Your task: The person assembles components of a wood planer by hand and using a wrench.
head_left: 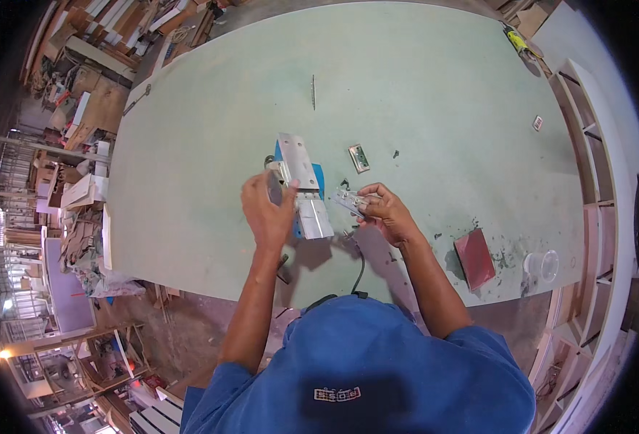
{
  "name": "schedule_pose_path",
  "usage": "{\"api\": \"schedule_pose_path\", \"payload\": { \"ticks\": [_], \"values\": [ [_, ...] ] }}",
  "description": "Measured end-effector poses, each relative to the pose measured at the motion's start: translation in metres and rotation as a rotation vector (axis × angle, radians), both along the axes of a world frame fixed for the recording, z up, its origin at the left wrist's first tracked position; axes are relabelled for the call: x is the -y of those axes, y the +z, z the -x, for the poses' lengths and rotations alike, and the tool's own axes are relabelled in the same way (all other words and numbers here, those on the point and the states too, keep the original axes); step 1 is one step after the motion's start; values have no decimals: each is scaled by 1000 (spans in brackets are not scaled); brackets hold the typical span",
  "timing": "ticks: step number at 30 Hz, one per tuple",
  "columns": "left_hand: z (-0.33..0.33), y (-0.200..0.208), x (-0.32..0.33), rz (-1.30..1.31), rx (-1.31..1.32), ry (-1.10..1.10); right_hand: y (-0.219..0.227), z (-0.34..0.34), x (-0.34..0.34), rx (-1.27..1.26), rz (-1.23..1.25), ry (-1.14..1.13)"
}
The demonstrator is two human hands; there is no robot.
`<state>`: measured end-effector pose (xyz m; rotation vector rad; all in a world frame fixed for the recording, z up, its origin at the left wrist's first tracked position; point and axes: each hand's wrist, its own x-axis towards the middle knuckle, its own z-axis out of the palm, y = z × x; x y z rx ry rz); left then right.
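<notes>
My left hand (265, 213) is closed on the left side of a silvery metal plate (296, 160) with a row of holes, its thumb on the near part. Blue film or sheet (319, 181) shows from under the plate. A second shiny metal piece (314, 218) lies nearer to me, lined up with the first. To the right, my right hand (386, 213) pinches a small shiny piece, partly clear-looking (348, 200), between thumb and fingers; its exact kind cannot be made out. A small rectangular metal plate (359, 158) with dark openings rests beyond that hand.
Pale green tabletop (204, 137). A thin rod (314, 92) lies farther off. On the right are a dark red sheet (474, 259) among dark crumbs, a clear plastic cup (548, 265) and white shelving (596, 166). A yellow-and-black tool (518, 42) sits at the far right corner.
</notes>
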<state>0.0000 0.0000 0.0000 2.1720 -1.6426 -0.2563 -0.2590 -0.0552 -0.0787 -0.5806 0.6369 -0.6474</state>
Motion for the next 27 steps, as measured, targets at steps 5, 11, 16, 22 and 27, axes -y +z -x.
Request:
{"api": "schedule_pose_path", "payload": {
  "ticks": [5, 11, 16, 22, 27],
  "values": [
    [0, -41, 36, 26, -253, 433, 6, 6, 5, -188, 180, -40],
    [-8, -29, 53, -159, -628, 351, -3, 7, 15, -236, 149, -50],
    [-23, -69, 41, -18, -475, 405, -4, -7, 13, -229, 35, -45],
    [-62, -66, 14, 69, -764, 396, -3, -26, 16, -235, -23, 14],
    [-112, -74, -32, 173, -1356, 396, 19, -66, 7, -183, 15, 95]
  ]
}}
